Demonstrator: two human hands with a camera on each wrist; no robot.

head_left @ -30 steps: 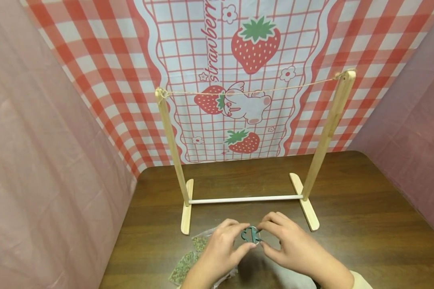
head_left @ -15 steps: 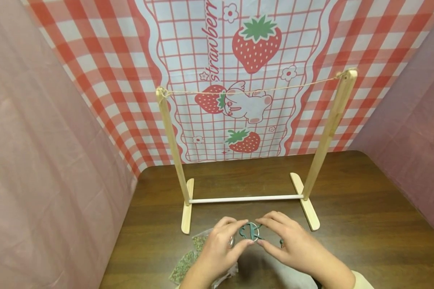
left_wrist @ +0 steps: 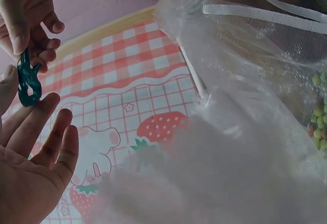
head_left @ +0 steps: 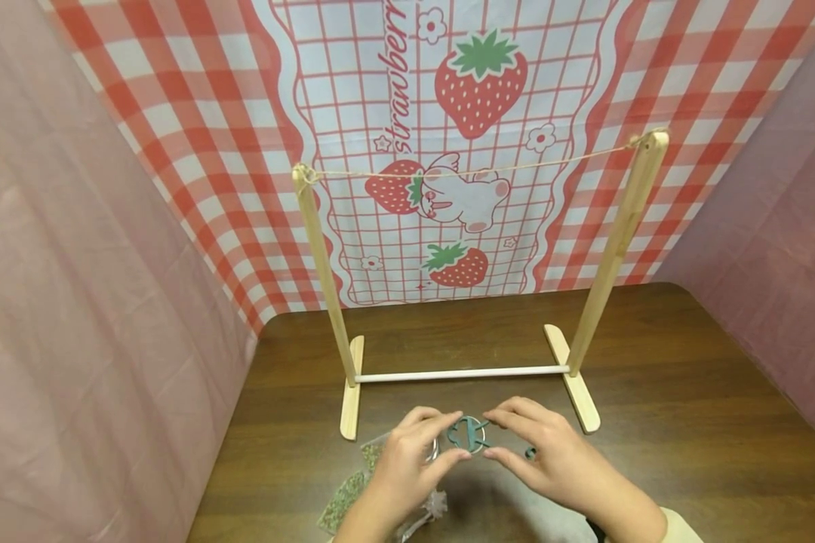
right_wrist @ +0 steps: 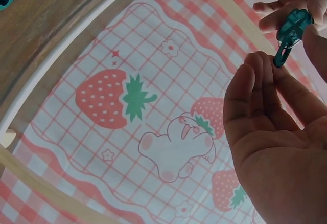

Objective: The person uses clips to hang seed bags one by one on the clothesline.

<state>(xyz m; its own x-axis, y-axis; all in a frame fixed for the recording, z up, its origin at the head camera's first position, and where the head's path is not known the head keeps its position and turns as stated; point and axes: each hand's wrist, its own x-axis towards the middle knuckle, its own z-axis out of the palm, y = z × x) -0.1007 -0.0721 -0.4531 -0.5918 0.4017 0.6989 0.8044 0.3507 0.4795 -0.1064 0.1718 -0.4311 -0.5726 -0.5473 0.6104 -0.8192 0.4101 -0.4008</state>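
Note:
Both hands hold a small green plastic clothespin (head_left: 469, 434) with a thin wire ring, raised above the table in front of me. My left hand (head_left: 404, 460) pinches its left end between thumb and fingertips. On the other side, my right hand (head_left: 546, 456) has thumb and index finger at the two handle ends. The right wrist view shows the clothespin (right_wrist: 292, 32) between the fingertips of the two hands; in the left wrist view the clothespin (left_wrist: 29, 83) appears at the far left. A second green clip (head_left: 530, 452) lies partly hidden beside my right palm.
Sheer drawstring bags (head_left: 342, 501) of green dried bits lie under my left forearm; the gauzy white bag (left_wrist: 240, 106) fills much of the left wrist view. Behind the hands stands a wooden frame (head_left: 611, 256) with a string (head_left: 462, 173) across its top and a white bar (head_left: 462, 374) below.
The clothespin and my left hand have shifted slightly left and away from me. My right fingers have slid toward the handle ends. The second clip has come into sight beside my right hand.

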